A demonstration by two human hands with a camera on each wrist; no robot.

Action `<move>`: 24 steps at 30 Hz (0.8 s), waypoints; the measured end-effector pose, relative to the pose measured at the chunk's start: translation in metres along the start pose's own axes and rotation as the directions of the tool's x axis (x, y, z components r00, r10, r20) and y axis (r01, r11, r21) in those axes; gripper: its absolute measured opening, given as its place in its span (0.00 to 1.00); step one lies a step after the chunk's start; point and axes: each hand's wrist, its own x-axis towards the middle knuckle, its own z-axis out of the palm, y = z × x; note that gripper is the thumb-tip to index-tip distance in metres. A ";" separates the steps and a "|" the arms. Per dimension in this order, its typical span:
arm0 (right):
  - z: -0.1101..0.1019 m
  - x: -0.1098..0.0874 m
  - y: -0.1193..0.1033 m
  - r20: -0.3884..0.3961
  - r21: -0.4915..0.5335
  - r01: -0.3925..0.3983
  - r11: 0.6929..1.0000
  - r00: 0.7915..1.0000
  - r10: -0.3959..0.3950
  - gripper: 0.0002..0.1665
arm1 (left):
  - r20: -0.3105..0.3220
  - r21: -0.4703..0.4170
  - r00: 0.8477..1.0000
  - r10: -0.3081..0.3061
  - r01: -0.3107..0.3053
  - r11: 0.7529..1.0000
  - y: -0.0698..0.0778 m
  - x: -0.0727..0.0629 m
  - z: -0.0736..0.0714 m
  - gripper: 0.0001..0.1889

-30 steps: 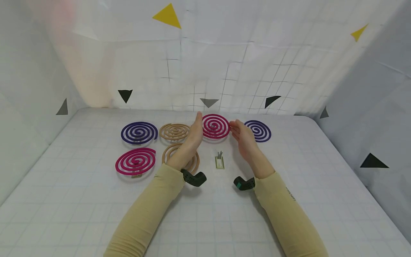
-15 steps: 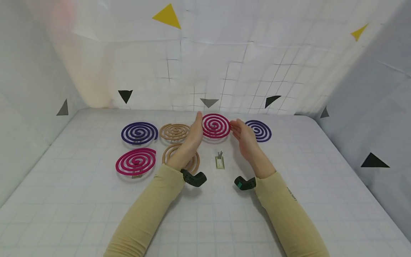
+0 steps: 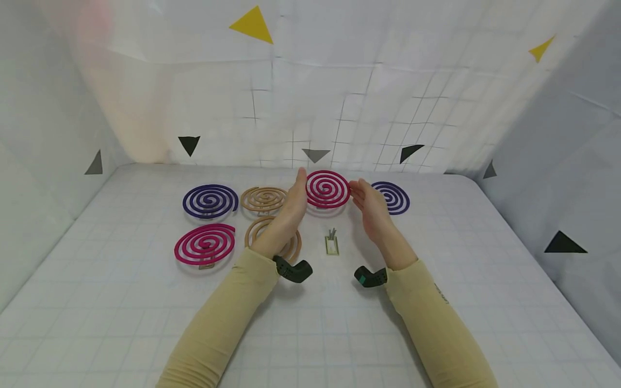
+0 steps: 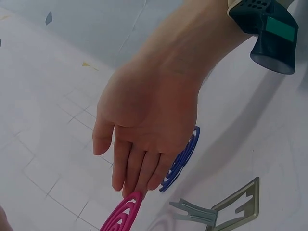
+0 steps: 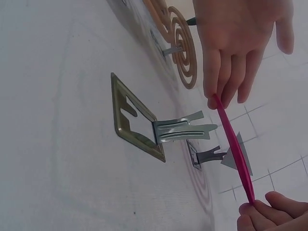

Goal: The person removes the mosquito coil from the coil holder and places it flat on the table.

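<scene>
The left hand (image 3: 289, 207) and the right hand (image 3: 372, 211), fingers straight, support the pink coil (image 3: 326, 189) between fingertips, above a metal stand (image 5: 210, 155). It is probably light, stiff and brittle; gentle contact at opposite outer edges seems best.

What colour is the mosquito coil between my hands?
The mosquito coil is bright pink; the head view shows it best.

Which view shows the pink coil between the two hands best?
The head view: nearly the whole spiral of the pink coil is visible, between left hand and right hand. The right wrist view shows it almost edge-on, as a thin strip; the left wrist view shows only part, cut off at the bottom.
</scene>
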 end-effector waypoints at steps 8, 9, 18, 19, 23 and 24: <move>-0.002 -0.001 -0.003 -0.014 0.009 -0.006 1.000 1.000 0.007 0.34 | 0.026 0.007 0.999 -0.028 0.028 1.000 0.002 -0.005 0.001 0.44; -0.002 -0.001 -0.003 -0.017 0.010 -0.007 1.000 1.000 0.008 0.34 | 0.025 0.009 0.999 -0.028 0.028 1.000 0.003 -0.005 0.001 0.44; -0.004 -0.002 -0.005 -0.031 0.023 0.001 1.000 1.000 0.000 0.34 | 0.037 0.016 0.999 -0.001 0.000 1.000 0.003 -0.005 0.002 0.43; -0.004 -0.002 -0.005 -0.030 0.024 0.002 1.000 1.000 -0.002 0.34 | 0.036 0.015 0.999 0.001 -0.002 1.000 0.003 -0.004 0.002 0.43; -0.005 -0.002 -0.006 -0.032 0.028 0.005 1.000 0.999 -0.004 0.34 | 0.039 0.007 0.999 0.007 -0.007 1.000 0.004 -0.005 0.002 0.43; -0.005 -0.002 -0.006 -0.034 0.027 0.005 1.000 0.999 -0.004 0.34 | 0.039 0.006 0.999 0.008 -0.008 1.000 0.004 -0.005 0.003 0.43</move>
